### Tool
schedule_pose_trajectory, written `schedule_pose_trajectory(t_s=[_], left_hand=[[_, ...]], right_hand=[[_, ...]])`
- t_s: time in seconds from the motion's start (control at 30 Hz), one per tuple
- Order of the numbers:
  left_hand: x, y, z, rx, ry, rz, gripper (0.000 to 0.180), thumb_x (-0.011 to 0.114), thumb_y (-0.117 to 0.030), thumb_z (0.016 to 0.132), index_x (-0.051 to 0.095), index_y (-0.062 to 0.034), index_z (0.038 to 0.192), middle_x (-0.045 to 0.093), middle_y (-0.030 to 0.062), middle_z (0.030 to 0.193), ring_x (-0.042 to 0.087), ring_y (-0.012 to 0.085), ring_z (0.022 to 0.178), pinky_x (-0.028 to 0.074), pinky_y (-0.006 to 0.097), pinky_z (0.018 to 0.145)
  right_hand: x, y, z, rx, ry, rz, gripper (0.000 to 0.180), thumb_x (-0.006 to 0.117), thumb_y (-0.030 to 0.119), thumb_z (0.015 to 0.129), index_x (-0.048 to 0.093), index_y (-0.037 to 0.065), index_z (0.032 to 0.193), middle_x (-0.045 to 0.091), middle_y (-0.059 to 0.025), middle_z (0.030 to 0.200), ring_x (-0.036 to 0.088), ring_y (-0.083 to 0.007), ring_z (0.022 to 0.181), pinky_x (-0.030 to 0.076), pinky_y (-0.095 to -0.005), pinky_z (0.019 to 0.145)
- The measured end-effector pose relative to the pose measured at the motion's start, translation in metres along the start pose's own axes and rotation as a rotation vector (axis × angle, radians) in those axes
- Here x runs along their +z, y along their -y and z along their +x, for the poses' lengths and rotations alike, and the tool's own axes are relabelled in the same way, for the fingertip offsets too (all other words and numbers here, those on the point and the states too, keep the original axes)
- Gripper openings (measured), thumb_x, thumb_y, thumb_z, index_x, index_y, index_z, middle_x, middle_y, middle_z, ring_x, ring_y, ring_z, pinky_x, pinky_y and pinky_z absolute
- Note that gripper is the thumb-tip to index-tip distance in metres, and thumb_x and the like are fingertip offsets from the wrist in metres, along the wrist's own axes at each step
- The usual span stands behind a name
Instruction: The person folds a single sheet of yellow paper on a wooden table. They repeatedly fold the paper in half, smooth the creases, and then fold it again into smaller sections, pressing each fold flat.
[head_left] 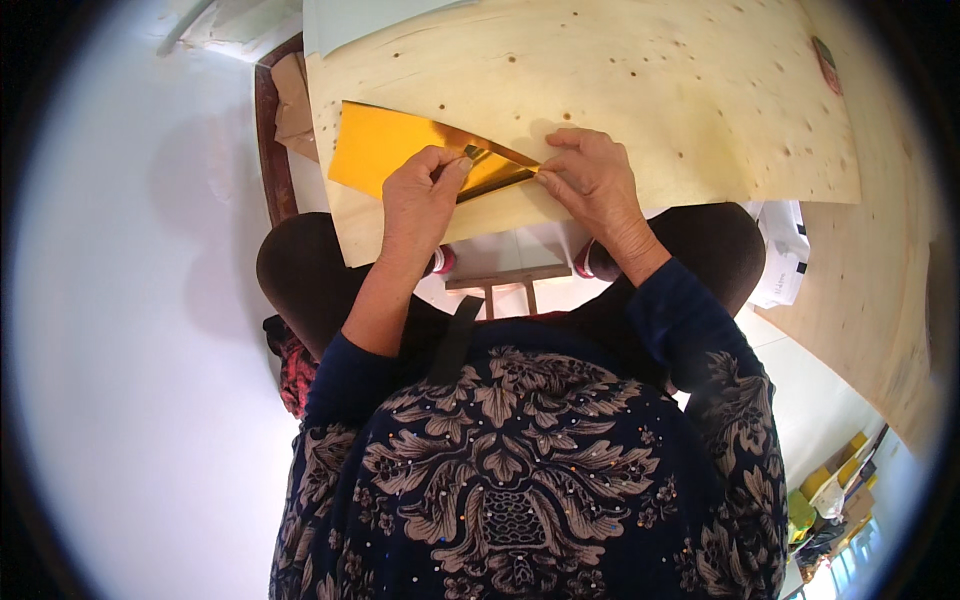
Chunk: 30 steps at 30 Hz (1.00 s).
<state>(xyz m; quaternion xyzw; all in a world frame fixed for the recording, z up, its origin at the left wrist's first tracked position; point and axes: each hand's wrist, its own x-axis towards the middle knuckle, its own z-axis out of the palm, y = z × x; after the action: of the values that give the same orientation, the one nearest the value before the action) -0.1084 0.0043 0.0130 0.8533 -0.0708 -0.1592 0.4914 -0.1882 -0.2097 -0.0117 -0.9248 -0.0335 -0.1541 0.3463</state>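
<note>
Gold sheet (375, 140) lay on the board (640, 100), close to its near edge. The left hand (418, 195) pinched the sheet; the right hand (603, 185) pinched its narrow tip. Uneven tension risked creasing the tip; a slackened pinch risked letting it spread.

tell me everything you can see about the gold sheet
The gold sheet looks like shiny foil, broad at the left, tapering rightward to a point, with darker reflective bands along the taper. It lies on the wooden tabletop. The left hand touches it partway along; the right hand pinches its tip.
</note>
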Motion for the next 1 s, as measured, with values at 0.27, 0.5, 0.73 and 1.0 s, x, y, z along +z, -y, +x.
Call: schedule_pose_trajectory(t_s=[0.27,0.5,0.73,1.0], left_hand=[[-0.001,-0.007,0.009,-0.050,-0.059,0.143,0.017,0.071,-0.017,0.082,0.068,-0.0013,0.086,0.066,0.0103,0.077,0.063,0.0186,0.069,0.049,0.030,0.065],[0.003,-0.010,0.010,-0.094,-0.049,0.138,0.015,0.071,-0.014,0.083,0.068,-0.0002,0.089,0.067,0.0090,0.075,0.063,0.0159,0.066,0.050,0.027,0.065],[0.002,-0.012,0.009,-0.180,-0.028,0.025,0.012,0.069,-0.008,0.087,0.066,0.0025,0.091,0.065,0.0047,0.075,0.058,0.0084,0.066,0.048,0.022,0.063],[0.003,-0.009,0.009,-0.166,-0.061,-0.033,0.011,0.070,-0.008,0.088,0.066,0.0014,0.092,0.061,0.0003,0.076,0.052,0.0052,0.067,0.044,0.020,0.062]], right_hand=[[-0.004,0.005,0.004,0.029,-0.025,-0.030,0.019,0.075,0.015,0.076,0.069,0.012,0.093,0.060,-0.0066,0.105,0.055,-0.0256,0.099,0.040,-0.0372,0.083],[-0.006,0.022,-0.019,-0.093,0.070,-0.019,0.042,0.073,0.011,0.076,0.066,0.013,0.117,0.057,-0.0025,0.087,0.054,-0.0207,0.084,0.038,-0.0345,0.075],[-0.004,0.016,-0.018,-0.138,0.155,-0.200,0.049,0.069,0.016,0.076,0.063,0.012,0.124,0.055,0.0005,0.079,0.052,-0.0175,0.072,0.038,-0.0328,0.069],[-0.005,0.016,-0.015,-0.130,0.170,-0.218,0.051,0.071,0.020,0.074,0.064,0.011,0.124,0.055,0.0031,0.074,0.051,-0.0147,0.070,0.038,-0.0315,0.066]])
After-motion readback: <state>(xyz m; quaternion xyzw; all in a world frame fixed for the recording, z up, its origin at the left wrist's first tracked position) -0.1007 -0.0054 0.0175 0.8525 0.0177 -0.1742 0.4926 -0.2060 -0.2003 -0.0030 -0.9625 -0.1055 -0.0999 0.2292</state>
